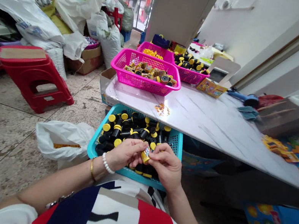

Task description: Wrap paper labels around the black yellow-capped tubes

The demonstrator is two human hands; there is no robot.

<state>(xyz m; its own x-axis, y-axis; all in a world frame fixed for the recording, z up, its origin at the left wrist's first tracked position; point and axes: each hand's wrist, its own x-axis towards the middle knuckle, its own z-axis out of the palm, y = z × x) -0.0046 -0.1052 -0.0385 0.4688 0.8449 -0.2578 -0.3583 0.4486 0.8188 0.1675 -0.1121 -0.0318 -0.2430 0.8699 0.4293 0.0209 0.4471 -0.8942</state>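
Between my two hands is a small cylinder with a yellow printed label point(146, 154). My left hand point(127, 153), with a pearl bracelet at its wrist, pinches its left side. From the right, the fingers of my right hand point(167, 165) press on it. Both hands are over a turquoise basket point(180, 148) full of small black canisters point(116, 132) with yellow caps. Just beyond, on the table edge, lies a little pile of orange printed stickers point(162, 109).
On the marble-patterned table point(204, 112) stand a pink basket point(144, 84) of labelled cylinders, a pink basket of black canisters point(192, 77) and a cardboard display box point(213, 87). A white sack point(65, 132) and a red stool point(35, 78) are at left on the floor.
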